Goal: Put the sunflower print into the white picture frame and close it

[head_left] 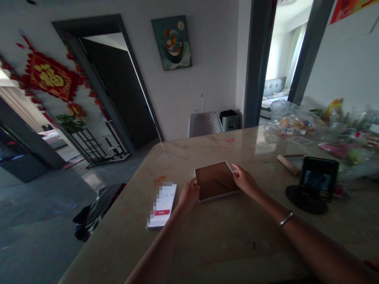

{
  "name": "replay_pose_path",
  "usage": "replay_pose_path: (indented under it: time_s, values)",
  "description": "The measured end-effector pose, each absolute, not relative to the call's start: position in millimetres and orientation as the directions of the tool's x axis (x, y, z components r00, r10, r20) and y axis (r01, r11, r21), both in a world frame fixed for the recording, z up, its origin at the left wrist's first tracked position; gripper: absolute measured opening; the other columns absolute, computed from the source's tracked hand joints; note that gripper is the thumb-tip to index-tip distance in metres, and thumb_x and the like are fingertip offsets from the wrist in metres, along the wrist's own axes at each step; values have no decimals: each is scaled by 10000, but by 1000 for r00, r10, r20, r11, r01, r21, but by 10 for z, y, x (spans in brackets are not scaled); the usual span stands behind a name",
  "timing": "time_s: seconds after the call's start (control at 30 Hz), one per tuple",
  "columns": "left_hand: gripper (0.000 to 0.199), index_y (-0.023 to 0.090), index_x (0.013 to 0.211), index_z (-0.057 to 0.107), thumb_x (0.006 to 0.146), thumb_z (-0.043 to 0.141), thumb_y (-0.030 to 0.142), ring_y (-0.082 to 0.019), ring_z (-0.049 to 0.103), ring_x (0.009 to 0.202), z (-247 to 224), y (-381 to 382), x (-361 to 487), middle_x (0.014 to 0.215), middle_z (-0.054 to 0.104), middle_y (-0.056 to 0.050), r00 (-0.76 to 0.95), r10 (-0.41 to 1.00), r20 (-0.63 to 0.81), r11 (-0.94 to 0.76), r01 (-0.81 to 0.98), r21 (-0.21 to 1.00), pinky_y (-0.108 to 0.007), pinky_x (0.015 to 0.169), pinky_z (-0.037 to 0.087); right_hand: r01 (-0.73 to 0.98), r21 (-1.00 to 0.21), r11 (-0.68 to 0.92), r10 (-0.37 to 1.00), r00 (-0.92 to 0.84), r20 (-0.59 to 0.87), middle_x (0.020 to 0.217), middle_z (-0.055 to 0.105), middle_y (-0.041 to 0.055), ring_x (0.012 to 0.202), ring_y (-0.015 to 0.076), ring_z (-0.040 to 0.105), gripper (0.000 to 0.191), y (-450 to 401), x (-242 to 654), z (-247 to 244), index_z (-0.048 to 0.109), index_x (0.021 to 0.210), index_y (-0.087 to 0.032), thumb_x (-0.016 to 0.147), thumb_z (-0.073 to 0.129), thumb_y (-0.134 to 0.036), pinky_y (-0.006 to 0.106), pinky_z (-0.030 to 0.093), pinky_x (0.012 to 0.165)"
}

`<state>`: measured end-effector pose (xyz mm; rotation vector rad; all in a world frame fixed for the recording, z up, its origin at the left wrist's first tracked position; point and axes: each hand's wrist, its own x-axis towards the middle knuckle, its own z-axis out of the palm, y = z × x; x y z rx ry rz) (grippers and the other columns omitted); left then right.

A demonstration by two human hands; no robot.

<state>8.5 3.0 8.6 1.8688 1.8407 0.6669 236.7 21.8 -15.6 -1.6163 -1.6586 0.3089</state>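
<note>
A flat, brown rectangular thing with thin pale edges [214, 179] sits at the middle of the table, and a thin dark line crosses its top. Whether it is a shallow box, a book or a frame I cannot tell. My left hand [189, 193] grips its left edge, with the fingertips partly hidden. On the opposite side, my right hand [244, 179] holds the right edge, its index finger reaching toward the far corner. A phone with a lit screen [163, 207] lies just left of my left hand.
The marble-patterned table [219, 244] fills the foreground. To the right, a dark device on a round stand [318, 181] stands before a wooden-edged object [288, 165]. Plastic bags [296, 120] and clutter cover the far right. A quilted chair [205, 124] is beyond the far edge.
</note>
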Motion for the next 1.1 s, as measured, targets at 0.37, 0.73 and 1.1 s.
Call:
replay_pose_path:
  time_s: [0.37, 0.73, 1.1]
  values:
    - [473, 109, 1212, 447, 741, 453, 70, -147, 575, 973, -42, 143, 70, 1142, 578, -107, -122, 993, -6, 44, 313, 949, -232, 808, 440, 548, -758, 355, 839, 172, 517, 1168, 565, 125, 1062, 191, 537, 423, 171, 2249, -40, 485, 1170, -135, 755, 420, -186, 351, 422, 910]
    - [337, 152, 957, 566, 628, 621, 195, -190, 633, 791, 253, -48, 184, 861, 675, -54, -63, 993, -98, 65, -406, 912, -290, 668, 503, 581, -711, 396, 866, 22, 500, 1189, 547, 112, 1110, 208, 495, 416, 183, 2179, -212, 461, 1217, -175, 828, 327, -238, 423, 368, 959]
    - [436, 182, 1018, 580, 678, 613, 453, -182, 615, 824, 436, -183, 235, 993, 640, -66, -50, 997, 60, -75, -380, 922, -228, 556, 485, 508, -590, 628, 778, -396, 487, 1416, 261, 118, 1294, 259, 230, 717, -242, 1786, -28, 274, 1352, -206, 734, 562, -427, 458, 263, 1021]
